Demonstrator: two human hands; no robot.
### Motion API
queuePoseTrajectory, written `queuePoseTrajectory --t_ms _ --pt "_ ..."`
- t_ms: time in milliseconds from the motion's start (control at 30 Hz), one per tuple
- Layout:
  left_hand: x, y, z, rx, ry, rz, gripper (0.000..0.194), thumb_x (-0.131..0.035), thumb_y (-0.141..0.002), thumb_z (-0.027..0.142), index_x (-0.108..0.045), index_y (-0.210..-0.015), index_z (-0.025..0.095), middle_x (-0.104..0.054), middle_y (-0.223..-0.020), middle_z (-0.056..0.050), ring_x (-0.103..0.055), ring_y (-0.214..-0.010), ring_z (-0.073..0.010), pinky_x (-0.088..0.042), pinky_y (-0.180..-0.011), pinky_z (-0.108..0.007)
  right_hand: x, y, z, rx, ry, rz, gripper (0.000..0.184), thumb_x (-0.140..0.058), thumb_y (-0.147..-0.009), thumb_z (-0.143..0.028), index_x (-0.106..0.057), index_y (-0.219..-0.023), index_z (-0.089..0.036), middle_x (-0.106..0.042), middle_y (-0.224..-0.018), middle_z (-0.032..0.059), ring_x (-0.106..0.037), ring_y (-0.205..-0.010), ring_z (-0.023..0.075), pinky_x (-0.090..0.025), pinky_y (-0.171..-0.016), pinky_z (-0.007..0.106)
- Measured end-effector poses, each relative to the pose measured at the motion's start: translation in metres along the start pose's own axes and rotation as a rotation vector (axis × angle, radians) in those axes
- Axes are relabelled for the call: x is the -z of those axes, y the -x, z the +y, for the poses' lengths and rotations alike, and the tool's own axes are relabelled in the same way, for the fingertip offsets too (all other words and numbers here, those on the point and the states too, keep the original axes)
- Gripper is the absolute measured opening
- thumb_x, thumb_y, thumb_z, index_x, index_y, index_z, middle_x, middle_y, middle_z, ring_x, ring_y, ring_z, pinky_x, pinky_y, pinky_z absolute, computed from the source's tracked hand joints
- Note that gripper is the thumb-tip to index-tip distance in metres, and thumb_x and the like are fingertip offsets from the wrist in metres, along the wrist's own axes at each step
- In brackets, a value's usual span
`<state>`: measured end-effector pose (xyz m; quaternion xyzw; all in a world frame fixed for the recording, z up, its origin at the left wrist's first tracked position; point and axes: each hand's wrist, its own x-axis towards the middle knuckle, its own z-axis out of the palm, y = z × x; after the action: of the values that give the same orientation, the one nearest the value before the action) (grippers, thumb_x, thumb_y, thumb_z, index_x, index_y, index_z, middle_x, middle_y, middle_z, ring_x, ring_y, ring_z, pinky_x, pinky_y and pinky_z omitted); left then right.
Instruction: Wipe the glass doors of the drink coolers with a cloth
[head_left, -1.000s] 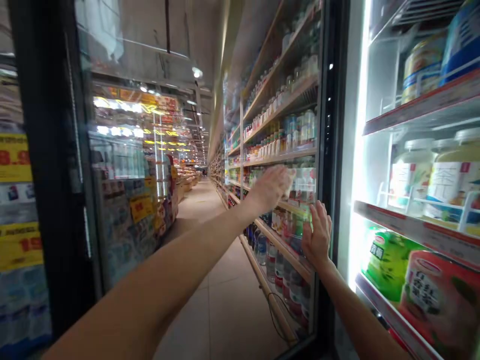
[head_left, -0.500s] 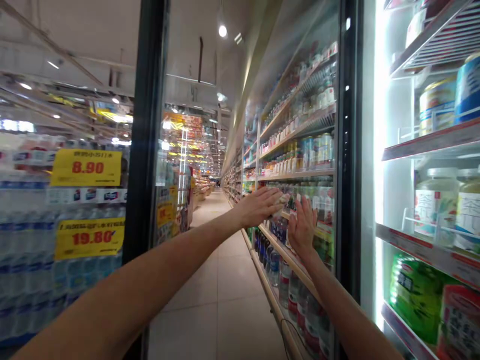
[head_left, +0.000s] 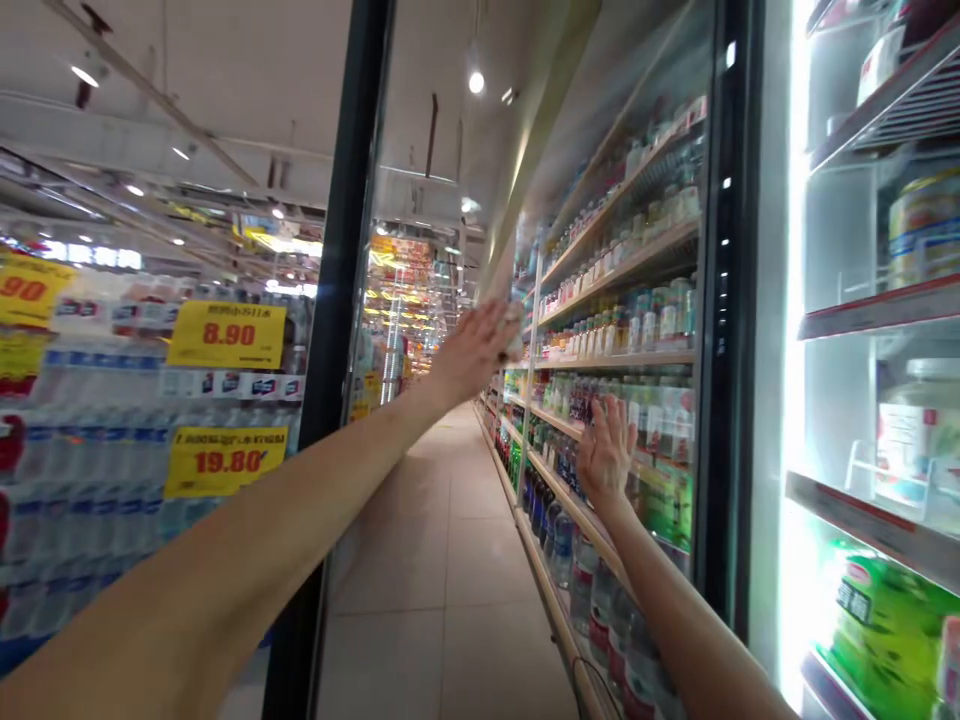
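Note:
In the head view, my left hand (head_left: 471,350) reaches out in front of the glass door (head_left: 420,640) of a drinks cooler. A crumpled whitish cloth (head_left: 514,334) shows at its fingertips, held under the hand against the glass; part of it is hidden and blurred. Lower and to the right, my right hand (head_left: 606,452) rests with its fingers stretched upward, palm at the glass and nothing in it. The door stands open, and the glass mirrors shelves of bottles and a long aisle.
A black door frame (head_left: 322,420) edges the glass on the left. Lit cooler shelves (head_left: 870,520) with bottles and a green pack (head_left: 892,630) are close at my right. Beyond the door at left stand stacked water bottles (head_left: 97,510) with yellow price signs (head_left: 225,335).
My left hand has moved up and left with the cloth, away from the right hand. My right hand stays at about the same place. The view has turned slightly left.

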<state>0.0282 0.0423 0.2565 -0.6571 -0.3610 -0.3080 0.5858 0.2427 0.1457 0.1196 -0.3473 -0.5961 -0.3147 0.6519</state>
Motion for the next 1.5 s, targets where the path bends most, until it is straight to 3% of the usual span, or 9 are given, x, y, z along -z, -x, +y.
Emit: queuePoseTrajectory --t_ms 100,300,467,667,867,1067,1233,1433,1500 --pt "0.005 0.007 -0.014 0.208 -0.039 0.081 0.044 -0.041 -0.088 0.028 -0.040 -0.130 0.015 -0.029 -0.143 -0.014 -0.017 -0.135 -0.0267 -0.022 -0.108 -0.047 0.000 0.000 -0.001 0.003 -0.005 0.003 0.048 -0.033 -0.087 -0.025 -0.034 -0.135 -0.022 -0.033 -0.143 0.0104 -0.021 -0.135 0.0238 -0.021 -0.106 0.054" --pt "0.007 0.052 0.000 -0.350 0.027 -0.143 0.046 -0.043 -0.088 0.029 -0.034 -0.133 0.025 -0.035 -0.142 -0.003 -0.022 -0.134 -0.0169 -0.021 -0.111 -0.037 -0.001 0.000 0.000 0.012 -0.006 0.019 0.049 -0.033 -0.086 -0.026 -0.035 -0.134 -0.022 -0.033 -0.143 0.0101 -0.023 -0.135 0.0243 -0.022 -0.106 0.054" --pt "0.024 0.052 -0.035 0.297 -0.054 0.096 0.042 -0.042 -0.087 0.025 -0.040 -0.129 0.017 -0.028 -0.145 -0.006 -0.022 -0.133 -0.0269 -0.022 -0.110 -0.045 -0.003 0.000 0.000 0.015 0.013 0.047 0.047 -0.033 -0.086 -0.026 -0.038 -0.132 -0.019 -0.035 -0.142 0.0111 -0.025 -0.134 0.0242 -0.021 -0.106 0.053" --pt "0.028 0.078 -0.027 -0.318 0.037 -0.198 0.044 -0.043 -0.087 0.024 -0.038 -0.131 0.026 -0.037 -0.140 -0.005 -0.025 -0.133 -0.0175 -0.025 -0.109 -0.037 -0.003 0.001 -0.002 0.001 0.001 0.042 0.046 -0.033 -0.086 -0.026 -0.039 -0.132 -0.019 -0.035 -0.142 0.0105 -0.025 -0.134 0.0238 -0.022 -0.106 0.051" --pt "0.032 0.079 -0.049 0.270 -0.065 0.058 0.045 -0.046 -0.083 0.018 -0.042 -0.128 0.016 -0.031 -0.143 -0.013 -0.019 -0.135 -0.0255 -0.025 -0.107 -0.047 -0.004 0.002 -0.002 0.003 -0.004 0.057 0.045 -0.034 -0.087 -0.026 -0.041 -0.131 -0.019 -0.037 -0.141 0.0107 -0.026 -0.134 0.0238 -0.022 -0.106 0.051" --pt "0.033 0.097 -0.035 -0.318 0.063 -0.261 0.045 -0.044 -0.085 0.022 -0.038 -0.130 0.027 -0.036 -0.141 -0.005 -0.022 -0.135 -0.0183 -0.024 -0.109 -0.040 -0.005 0.002 -0.001 0.001 0.000 0.062 0.045 -0.033 -0.087 -0.026 -0.041 -0.130 -0.020 -0.038 -0.140 0.0099 -0.027 -0.133 0.0233 -0.022 -0.106 0.050" --pt "0.035 0.086 -0.045 0.281 -0.032 0.014 0.048 -0.044 -0.083 0.018 -0.038 -0.131 0.018 -0.029 -0.144 -0.011 -0.016 -0.136 -0.0231 -0.023 -0.109 -0.045 -0.006 0.003 0.000 0.004 0.001 0.064 0.045 -0.034 -0.086 -0.028 -0.041 -0.130 -0.020 -0.037 -0.140 0.0105 -0.027 -0.133 0.0242 -0.022 -0.106 0.052" --pt "0.025 0.116 -0.012 -0.516 0.098 -0.210 0.044 -0.042 -0.087 0.028 -0.039 -0.130 0.024 -0.037 -0.141 -0.005 -0.019 -0.135 -0.0166 -0.024 -0.109 -0.035 -0.005 0.003 -0.001 0.013 -0.005 0.070 0.046 -0.033 -0.086 -0.026 -0.041 -0.131 -0.020 -0.038 -0.140 0.0103 -0.027 -0.133 0.0237 -0.022 -0.106 0.051" --pt "0.024 0.117 -0.011 -0.410 0.072 -0.180 0.043 -0.043 -0.087 0.028 -0.039 -0.130 0.023 -0.037 -0.140 -0.006 -0.020 -0.135 -0.0174 -0.024 -0.109 -0.036 -0.005 0.002 -0.001 0.010 -0.011 0.074 0.045 -0.034 -0.086 -0.026 -0.041 -0.130 -0.020 -0.038 -0.140 0.0104 -0.028 -0.133 0.0238 -0.022 -0.106 0.051"
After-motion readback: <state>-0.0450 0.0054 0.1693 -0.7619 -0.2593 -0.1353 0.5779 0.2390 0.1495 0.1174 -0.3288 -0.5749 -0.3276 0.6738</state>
